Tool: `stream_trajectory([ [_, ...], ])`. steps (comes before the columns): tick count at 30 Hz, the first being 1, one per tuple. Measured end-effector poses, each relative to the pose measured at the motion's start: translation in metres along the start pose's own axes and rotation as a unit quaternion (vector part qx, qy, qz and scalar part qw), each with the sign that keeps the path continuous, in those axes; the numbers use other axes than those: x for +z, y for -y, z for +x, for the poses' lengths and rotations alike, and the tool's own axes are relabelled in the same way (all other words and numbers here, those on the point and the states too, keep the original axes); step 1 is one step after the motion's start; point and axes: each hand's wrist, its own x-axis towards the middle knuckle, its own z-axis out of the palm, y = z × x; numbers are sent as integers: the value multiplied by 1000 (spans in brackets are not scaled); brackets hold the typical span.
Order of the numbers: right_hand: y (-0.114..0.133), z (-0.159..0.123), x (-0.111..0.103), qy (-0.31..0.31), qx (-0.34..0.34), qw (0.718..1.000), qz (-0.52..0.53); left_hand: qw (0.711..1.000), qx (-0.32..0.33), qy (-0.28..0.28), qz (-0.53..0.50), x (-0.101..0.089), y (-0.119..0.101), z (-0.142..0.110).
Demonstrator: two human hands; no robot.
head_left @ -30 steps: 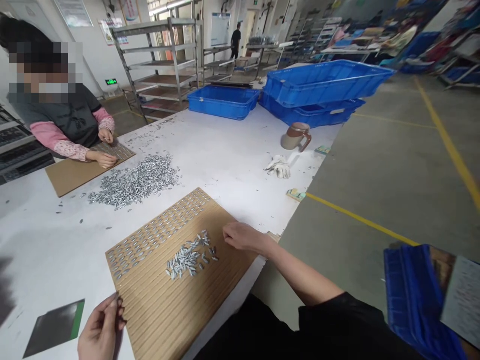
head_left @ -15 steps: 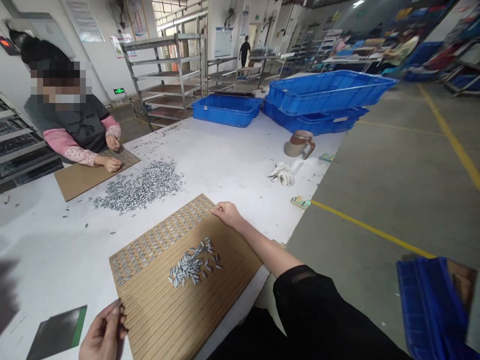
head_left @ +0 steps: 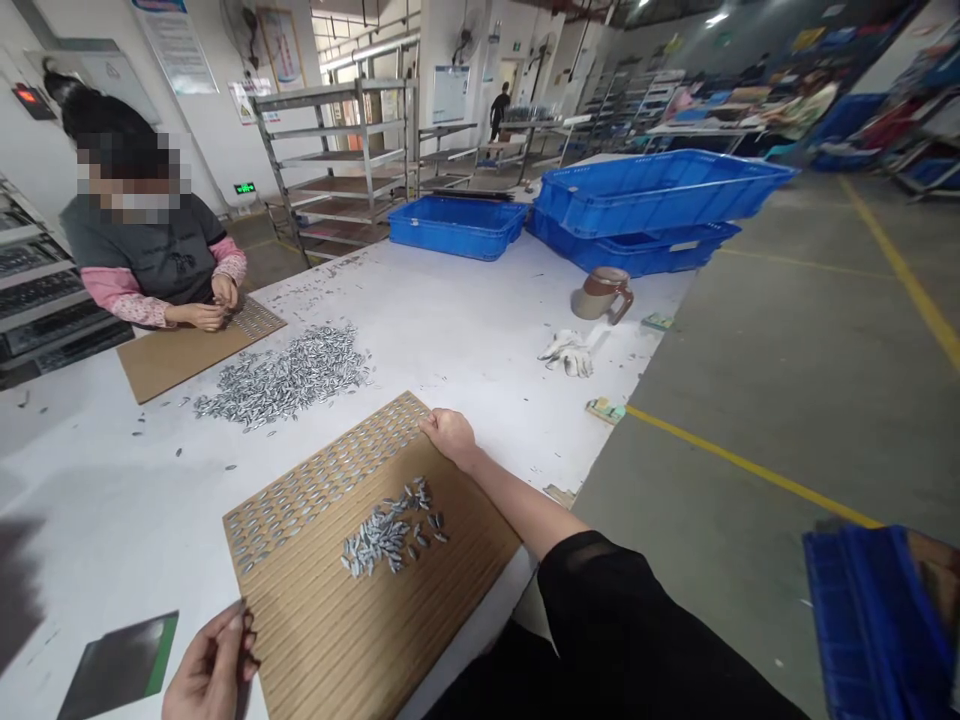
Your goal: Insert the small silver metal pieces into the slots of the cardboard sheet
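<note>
Ridged board [head_left: 337, 630] on the table [head_left: 465, 310], bearing loose metal pieces [head_left: 375, 540] and ordered rows [head_left: 322, 475]. The left hand [head_left: 206, 665], grip pinched closed, meets its left edge; the right hand [head_left: 452, 437], grip curled closed, its row ends. Whether either holds a piece cannot be told. Light fingertip contact should best spare the rows. Left wrist cut off.

Gap between board [head_left: 337, 640] and crates [head_left: 457, 235]; pile [head_left: 292, 375] left, mug [head_left: 600, 293] right
</note>
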Motion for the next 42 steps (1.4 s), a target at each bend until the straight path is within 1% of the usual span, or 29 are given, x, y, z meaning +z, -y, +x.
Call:
stream_trajectory([
  [3,-1,3,0,-1,-5,1000,-3,1000,2,2,2,0,0,0],
  [6,-3,2,-1,-11,-16,1000,16,1000,13,7,0,-1,2,1],
  [8,-5,-5,-2,-30,-50,997,44,1000,24,10,-1,-2,6,2],
  [9,-6,-10,-2,-37,-79,994,60,1000,27,12,0,-2,7,2],
  [10,-8,-15,-2,-31,-115,990,73,1000,28,12,2,-3,8,3],
  [11,-10,-22,-1,-10,-158,984,83,1000,28,12,5,-3,9,3],
  [13,-13,-36,1,62,-241,965,87,999,29,10,9,-3,9,3],
  [15,-14,-49,3,115,-294,946,72,1000,27,4,12,-2,6,2],
  [17,-13,-57,6,125,-313,940,45,1000,24,0,12,-1,2,0],
  [19,-11,-59,7,123,-315,941,15,1000,18,-2,10,1,-3,-1],
  [22,-11,-51,5,115,-298,948,1,1000,8,-7,8,2,-6,-3],
  [26,-24,-27,-4,26,-246,968,52,1000,3,-6,16,0,-3,-1],
  [28,-34,-14,-9,-2,-203,975,95,1000,4,-4,16,-1,0,1],
  [31,-47,0,-12,14,-121,977,175,1000,2,-6,17,-1,2,2],
  [34,-54,9,-8,37,-82,965,247,1000,2,-6,27,-1,3,2],
  [39,-51,21,-1,61,-21,942,329,1000,14,-2,26,-2,4,3],
  [42,-47,25,1,47,18,944,326,1000,12,1,21,-3,6,4],
])
